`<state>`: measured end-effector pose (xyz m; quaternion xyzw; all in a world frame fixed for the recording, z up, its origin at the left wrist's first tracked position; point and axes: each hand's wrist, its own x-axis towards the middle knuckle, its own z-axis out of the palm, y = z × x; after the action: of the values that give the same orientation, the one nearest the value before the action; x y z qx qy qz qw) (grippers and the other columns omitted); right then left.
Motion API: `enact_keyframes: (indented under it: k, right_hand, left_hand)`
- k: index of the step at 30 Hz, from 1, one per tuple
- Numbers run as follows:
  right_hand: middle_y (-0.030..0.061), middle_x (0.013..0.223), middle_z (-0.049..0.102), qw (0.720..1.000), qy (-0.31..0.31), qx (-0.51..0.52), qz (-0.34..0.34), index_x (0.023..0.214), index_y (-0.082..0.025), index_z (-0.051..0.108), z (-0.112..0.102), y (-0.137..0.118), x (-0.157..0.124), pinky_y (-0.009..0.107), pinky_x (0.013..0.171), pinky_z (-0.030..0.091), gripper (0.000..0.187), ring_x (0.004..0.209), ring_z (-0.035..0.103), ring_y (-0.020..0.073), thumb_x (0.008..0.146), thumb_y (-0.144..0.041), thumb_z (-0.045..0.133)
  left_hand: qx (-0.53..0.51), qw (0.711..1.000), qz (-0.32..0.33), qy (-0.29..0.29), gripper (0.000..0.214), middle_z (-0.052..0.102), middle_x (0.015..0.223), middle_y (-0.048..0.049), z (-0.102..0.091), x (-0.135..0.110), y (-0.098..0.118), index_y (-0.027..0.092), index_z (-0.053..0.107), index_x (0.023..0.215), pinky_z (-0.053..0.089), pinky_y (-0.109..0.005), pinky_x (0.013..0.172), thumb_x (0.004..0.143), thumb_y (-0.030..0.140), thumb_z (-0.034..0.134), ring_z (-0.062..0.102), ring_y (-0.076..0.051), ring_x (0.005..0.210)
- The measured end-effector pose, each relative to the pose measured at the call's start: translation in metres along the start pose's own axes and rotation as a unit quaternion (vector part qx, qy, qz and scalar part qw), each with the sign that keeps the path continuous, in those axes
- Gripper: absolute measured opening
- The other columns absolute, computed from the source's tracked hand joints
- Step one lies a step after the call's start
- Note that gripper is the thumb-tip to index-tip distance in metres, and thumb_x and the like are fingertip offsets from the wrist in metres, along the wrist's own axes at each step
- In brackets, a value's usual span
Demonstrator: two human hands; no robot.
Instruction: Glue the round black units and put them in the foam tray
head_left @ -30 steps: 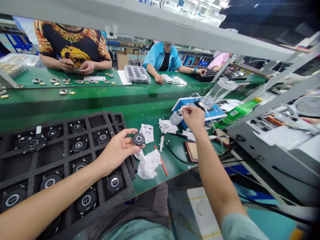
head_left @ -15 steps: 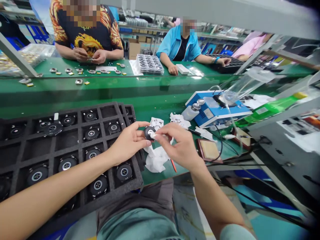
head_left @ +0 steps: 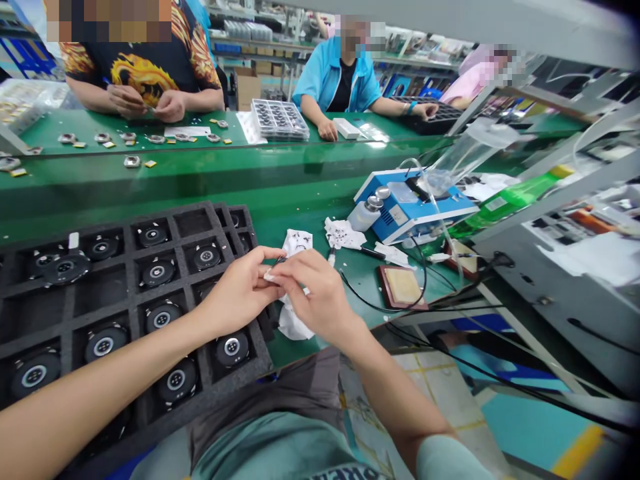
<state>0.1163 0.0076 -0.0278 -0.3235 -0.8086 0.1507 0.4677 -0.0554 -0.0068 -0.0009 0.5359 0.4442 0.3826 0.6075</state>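
Observation:
My left hand is closed on a round black watch case, most of which the fingers now hide. My right hand pinches a small white wipe against the case. Both hands meet just right of a black foam tray, above a crumpled white tissue. Several black watch cases lie back up in the tray's compartments. Beyond my fingers lies a white paper with small dark bits on it.
Right of the hands are a pump bottle, a blue bench device, a sponge in a brown holder, loose cables and a green bottle. Across the bench, co-workers sit near a clear parts box and small watch parts.
The camera view has shifted, so the scene sits further left. My right hand has come over the watch case with the wipe, covering the face that showed before.

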Motion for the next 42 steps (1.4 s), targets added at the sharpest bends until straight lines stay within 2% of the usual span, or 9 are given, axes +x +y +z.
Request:
enact_keyframes:
  k: [5, 9, 12, 15, 19, 22, 33, 37, 42]
  right_hand:
    - [0.0054, 0.086, 0.071, 0.998, -0.025, -0.062, -0.003, 0.093, -0.021, 0.07, -0.011, 0.01, 0.007, 0.038, 0.078, 0.047, 0.019, 0.084, 0.058, 0.0206, 0.099, -0.014, 0.054]
    - [0.0057, 0.089, 0.071, 0.992, -0.078, -0.089, -0.052, 0.093, -0.022, 0.071, -0.017, 0.012, 0.008, 0.038, 0.077, 0.045, 0.02, 0.083, 0.054, 0.021, 0.099, -0.015, 0.053]
    - [0.0061, 0.088, 0.071, 0.99, -0.082, -0.099, -0.061, 0.091, -0.022, 0.07, -0.02, 0.013, 0.008, 0.04, 0.077, 0.044, 0.02, 0.083, 0.054, 0.0217, 0.1, -0.016, 0.053]
    - [0.0058, 0.089, 0.072, 0.986, -0.105, -0.098, -0.08, 0.091, -0.023, 0.07, -0.02, 0.014, 0.011, 0.041, 0.079, 0.045, 0.021, 0.085, 0.055, 0.0224, 0.099, -0.014, 0.053]
    - [0.0063, 0.088, 0.071, 0.986, -0.086, -0.117, -0.084, 0.09, -0.023, 0.07, -0.02, 0.012, 0.013, 0.042, 0.078, 0.045, 0.02, 0.085, 0.055, 0.0229, 0.1, -0.017, 0.054]
    - [0.0062, 0.09, 0.072, 0.982, -0.112, -0.11, -0.103, 0.093, -0.022, 0.07, -0.019, 0.011, 0.014, 0.042, 0.08, 0.045, 0.019, 0.087, 0.056, 0.023, 0.1, -0.017, 0.053]
    - [0.0076, 0.088, 0.07, 0.988, -0.091, -0.117, -0.05, 0.092, -0.02, 0.069, -0.021, 0.009, 0.015, 0.042, 0.078, 0.044, 0.019, 0.086, 0.055, 0.0241, 0.1, -0.021, 0.052]
    - [0.0087, 0.091, 0.071, 0.986, -0.113, -0.108, -0.053, 0.091, -0.018, 0.068, -0.02, 0.008, 0.015, 0.042, 0.08, 0.044, 0.021, 0.087, 0.054, 0.0238, 0.101, -0.02, 0.05]
    - [0.0093, 0.091, 0.071, 0.985, -0.094, -0.144, -0.035, 0.094, -0.017, 0.071, -0.019, 0.007, 0.018, 0.04, 0.08, 0.042, 0.027, 0.088, 0.053, 0.0235, 0.103, -0.023, 0.046]
  left_hand:
    - [-0.001, 0.999, -0.019, -0.026, 0.046, 0.077, 0.092, -0.0054, -0.003, 0.0, -0.002, 0.018, 0.056, 0.118, 0.055, -0.037, 0.08, 0.076, 0.009, 0.073, 0.075, -0.021, 0.085]
    - [-0.022, 0.999, -0.011, -0.044, 0.046, 0.077, 0.091, -0.0039, -0.005, -0.001, -0.003, 0.018, 0.057, 0.116, 0.055, -0.035, 0.081, 0.075, 0.007, 0.074, 0.075, -0.02, 0.087]
    - [-0.026, 0.998, -0.014, -0.051, 0.046, 0.075, 0.084, -0.0008, -0.005, -0.001, -0.003, 0.018, 0.057, 0.115, 0.055, -0.034, 0.079, 0.074, 0.005, 0.073, 0.074, -0.018, 0.081]
    - [-0.029, 0.998, -0.012, -0.056, 0.045, 0.075, 0.085, -0.0017, -0.005, -0.001, -0.003, 0.017, 0.058, 0.114, 0.055, -0.034, 0.079, 0.073, 0.005, 0.073, 0.074, -0.019, 0.085]
    - [-0.016, 0.998, -0.021, -0.053, 0.046, 0.074, 0.083, -0.002, -0.004, -0.002, -0.002, 0.017, 0.058, 0.116, 0.054, -0.035, 0.079, 0.073, 0.005, 0.073, 0.074, -0.019, 0.081]
    - [-0.02, 0.998, -0.014, -0.059, 0.043, 0.075, 0.087, -0.0026, -0.004, -0.002, -0.001, 0.017, 0.058, 0.111, 0.054, -0.034, 0.082, 0.073, 0.004, 0.072, 0.074, -0.02, 0.089]
    - [-0.005, 0.998, -0.024, -0.052, 0.044, 0.074, 0.083, -0.0013, -0.002, -0.003, 0.003, 0.017, 0.056, 0.113, 0.054, -0.034, 0.08, 0.074, 0.004, 0.073, 0.073, -0.018, 0.081]
    - [0.0, 0.998, -0.026, -0.05, 0.045, 0.074, 0.087, -0.0013, -0.002, -0.002, 0.005, 0.016, 0.056, 0.112, 0.054, -0.029, 0.079, 0.073, 0.004, 0.073, 0.073, -0.017, 0.085]
    - [0.019, 0.998, -0.034, -0.043, 0.049, 0.076, 0.088, -0.0011, -0.003, -0.001, 0.011, 0.016, 0.055, 0.117, 0.056, -0.028, 0.079, 0.074, 0.013, 0.079, 0.074, -0.016, 0.084]
